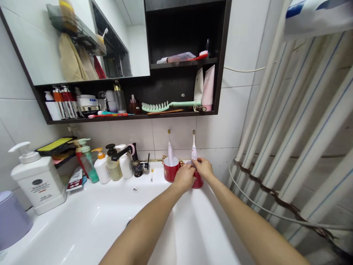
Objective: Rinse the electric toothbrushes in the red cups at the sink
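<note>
Two red cups stand side by side on the back ledge of the sink. An electric toothbrush (170,149) with a pale pink handle leans upright in the left cup (171,172). A second electric toothbrush (194,147) rises from the right cup (198,181). My right hand (204,168) is closed with its fingertips on the lower handle of that second toothbrush, at the cup's rim. My left hand (185,177) curls round the left side of the right cup, its fingers close to the rim. Both hands partly hide this cup.
A black faucet (136,165) and several pump bottles (114,163) line the ledge to the left. A small brush head (152,175) lies near the faucet. Above hangs a dark shelf cabinet (182,66) with a green hairbrush (165,106). White radiator-like pipes (292,121) stand right.
</note>
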